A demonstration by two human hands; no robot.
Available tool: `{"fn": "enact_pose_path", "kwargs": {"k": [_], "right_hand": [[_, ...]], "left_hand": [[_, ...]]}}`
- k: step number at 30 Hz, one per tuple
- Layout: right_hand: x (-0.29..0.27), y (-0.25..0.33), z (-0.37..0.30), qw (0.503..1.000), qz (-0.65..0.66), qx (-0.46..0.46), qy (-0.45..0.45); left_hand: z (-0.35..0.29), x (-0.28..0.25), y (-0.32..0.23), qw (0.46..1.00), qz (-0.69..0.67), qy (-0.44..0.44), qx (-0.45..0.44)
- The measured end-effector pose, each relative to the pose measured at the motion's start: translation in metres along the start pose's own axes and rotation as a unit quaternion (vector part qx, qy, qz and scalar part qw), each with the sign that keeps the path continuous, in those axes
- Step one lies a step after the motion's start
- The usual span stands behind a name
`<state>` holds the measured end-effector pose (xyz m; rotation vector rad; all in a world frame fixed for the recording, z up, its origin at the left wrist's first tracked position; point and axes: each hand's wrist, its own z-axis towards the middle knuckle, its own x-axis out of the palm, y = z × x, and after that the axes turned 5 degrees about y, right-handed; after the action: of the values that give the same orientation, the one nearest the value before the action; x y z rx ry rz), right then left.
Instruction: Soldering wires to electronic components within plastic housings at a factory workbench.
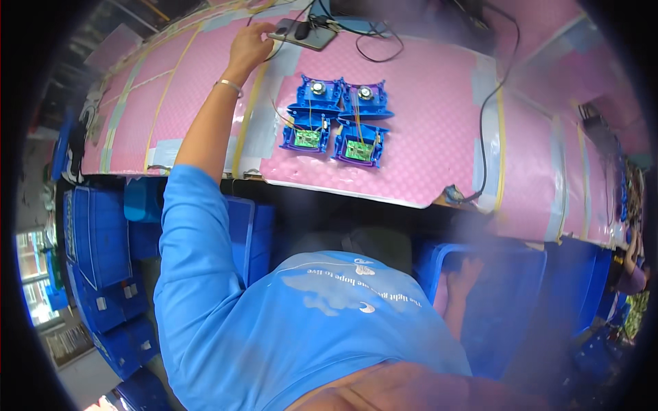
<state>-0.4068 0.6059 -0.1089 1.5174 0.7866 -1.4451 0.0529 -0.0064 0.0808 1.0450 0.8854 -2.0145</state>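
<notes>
My left hand (pixel 252 48) reaches to the table's far side, its thumb and fingers closing on the left end of a flat grey phone (pixel 319 40). A small black oval object lies over the phone. Nearer to me on the pink table are two opened blue plastic housings. Their upper halves (pixel 378 104) each carry a round silver speaker (pixel 365 92); the lower halves hold green circuit boards (pixel 359 150), with thin wires running between the halves. Low on the right, my right hand (pixel 465 274) hangs at a blue bin, its fingers hazy and hard to make out.
Pink padded covering (pixel 432 103) with tape strips spans the table. Black cables lie at the back, and one cable (pixel 484 130) runs down to the front edge. A blue bin (pixel 504 252) stands below on the right; stacked blue crates (pixel 103 236) are on the left.
</notes>
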Motion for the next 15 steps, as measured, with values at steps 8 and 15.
{"fn": "enact_pose_path", "kwargs": {"k": [8,15], "right_hand": [[-0.004,0.005,-0.018,0.992,0.116,0.013,0.048],[0.006,-0.008,-0.012,0.987,0.141,0.048,0.053]], "left_hand": [[0.055,0.030,0.062,0.982,-0.039,0.151,0.105],[0.068,0.026,0.075,0.957,-0.072,0.240,0.148]]}}
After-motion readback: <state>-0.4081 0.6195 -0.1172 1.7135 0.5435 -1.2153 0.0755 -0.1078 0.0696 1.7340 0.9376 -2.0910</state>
